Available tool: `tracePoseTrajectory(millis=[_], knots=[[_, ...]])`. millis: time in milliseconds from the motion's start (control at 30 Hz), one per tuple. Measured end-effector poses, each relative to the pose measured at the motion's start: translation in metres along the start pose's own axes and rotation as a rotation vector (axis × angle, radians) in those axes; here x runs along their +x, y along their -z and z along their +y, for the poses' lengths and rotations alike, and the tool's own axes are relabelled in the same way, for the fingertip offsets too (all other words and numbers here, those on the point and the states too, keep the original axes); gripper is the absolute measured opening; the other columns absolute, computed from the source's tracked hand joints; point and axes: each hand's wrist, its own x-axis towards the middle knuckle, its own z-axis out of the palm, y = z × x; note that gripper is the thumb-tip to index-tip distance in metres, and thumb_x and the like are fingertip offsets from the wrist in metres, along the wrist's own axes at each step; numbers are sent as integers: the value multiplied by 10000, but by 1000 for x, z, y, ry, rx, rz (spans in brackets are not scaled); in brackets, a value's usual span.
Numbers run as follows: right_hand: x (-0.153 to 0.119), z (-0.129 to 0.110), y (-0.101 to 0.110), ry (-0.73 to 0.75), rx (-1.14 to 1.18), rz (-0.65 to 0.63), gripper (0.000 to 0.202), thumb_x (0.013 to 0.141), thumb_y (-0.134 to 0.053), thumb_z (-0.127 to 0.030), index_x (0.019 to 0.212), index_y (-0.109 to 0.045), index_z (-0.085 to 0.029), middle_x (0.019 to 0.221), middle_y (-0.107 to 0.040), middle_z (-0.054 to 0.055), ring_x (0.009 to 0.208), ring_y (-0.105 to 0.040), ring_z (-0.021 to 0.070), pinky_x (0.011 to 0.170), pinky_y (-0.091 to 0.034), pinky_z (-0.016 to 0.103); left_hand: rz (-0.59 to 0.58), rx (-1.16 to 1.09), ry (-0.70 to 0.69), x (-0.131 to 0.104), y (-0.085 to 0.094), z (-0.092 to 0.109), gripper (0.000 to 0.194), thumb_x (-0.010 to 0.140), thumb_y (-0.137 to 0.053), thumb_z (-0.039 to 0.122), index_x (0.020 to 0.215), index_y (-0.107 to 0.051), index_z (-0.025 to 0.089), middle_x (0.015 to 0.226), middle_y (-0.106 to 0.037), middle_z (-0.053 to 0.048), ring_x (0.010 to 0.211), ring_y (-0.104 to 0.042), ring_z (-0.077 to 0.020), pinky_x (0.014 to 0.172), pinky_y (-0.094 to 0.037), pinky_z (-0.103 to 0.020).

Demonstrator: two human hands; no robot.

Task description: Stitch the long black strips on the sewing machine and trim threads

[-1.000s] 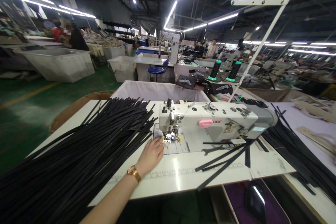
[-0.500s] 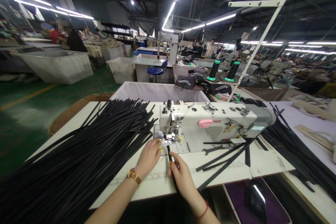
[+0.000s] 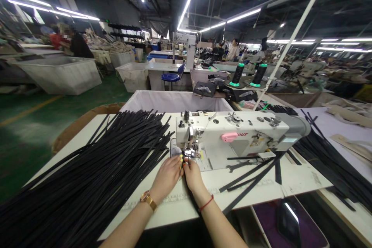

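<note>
A white sewing machine [image 3: 229, 130] stands on the table, its presser foot [image 3: 189, 152] directly ahead of my hands. My left hand [image 3: 168, 172] lies by the needle plate with its fingertips closed on the front end of a black strap [image 3: 190, 195]. From the other side my right hand [image 3: 193, 176] pinches the same strap just before the foot. The strap runs back between my wrists toward the table's near edge. Fingers partly hide its front end, so I cannot tell whether it lies under the foot.
A large pile of black straps [image 3: 95, 170] covers the table's left side. A wrench [image 3: 242, 166] and several loose straps [image 3: 247, 178] lie to the right. Two black thread cones [image 3: 237, 75] stand behind the machine. A phone [image 3: 287, 221] rests below on the right.
My right hand has moved forward and left to the presser foot, bringing the strap's end with it. My left hand has shifted slightly and now meets the right at the strap.
</note>
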Motion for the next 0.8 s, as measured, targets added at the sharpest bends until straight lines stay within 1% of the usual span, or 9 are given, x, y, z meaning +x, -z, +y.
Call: tracePoseTrajectory(millis=[133, 333, 433, 533, 700, 800], knots=[[3, 1, -1, 13, -10, 8, 213, 820, -439, -158, 898, -637, -149, 706, -657, 31, 703, -616, 188, 709, -472, 300, -9, 20, -11, -1, -1, 1, 385, 925, -463, 126, 1292, -576, 145, 1357, -595, -129, 1274, -520, -294, 1072, -434, -539], [-3, -4, 2, -2, 2, -17, 202, 814, -434, -174, 896, -617, -151, 577, -595, -15, 579, -584, 174, 621, -476, 287, 7, 15, -18, 0, 1, 1, 383, 915, -453, 103, 1263, -605, 161, 1336, -615, -111, 1268, -529, -287, 1072, -440, -531], [-5, -8, 4, -3, 0, -27, 200, 804, -423, -157, 869, -612, -157, 569, -593, -17, 579, -589, 172, 618, -472, 282, 20, 2, -21, 0, 2, 1, 382, 910, -458, 101, 1250, -615, 178, 1322, -626, -101, 1255, -539, -286, 1063, -447, -535], [-6, -10, 5, -2, 0, -36, 211, 797, -418, -147, 869, -615, -156, 568, -597, -16, 578, -588, 173, 613, -467, 281, 9, 2, -11, 0, 2, 1, 382, 911, -464, 104, 1256, -611, 180, 1331, -621, -98, 1259, -535, -289, 1058, -448, -543], [-4, -8, 4, -6, 0, -23, 222, 809, -422, -157, 899, -624, -147, 598, -612, -8, 592, -593, 175, 625, -468, 285, -19, 12, 4, 1, 3, 3, 390, 912, -463, 95, 1272, -599, 160, 1356, -603, -103, 1284, -513, -288, 1073, -429, -542], [-4, -6, 3, -3, -2, -10, 221, 817, -426, -168, 900, -631, -149, 604, -620, -3, 600, -596, 178, 630, -467, 286, -17, 13, 7, 1, 4, 4, 395, 910, -467, 96, 1276, -596, 168, 1364, -598, -100, 1285, -514, -288, 1067, -433, -541]])
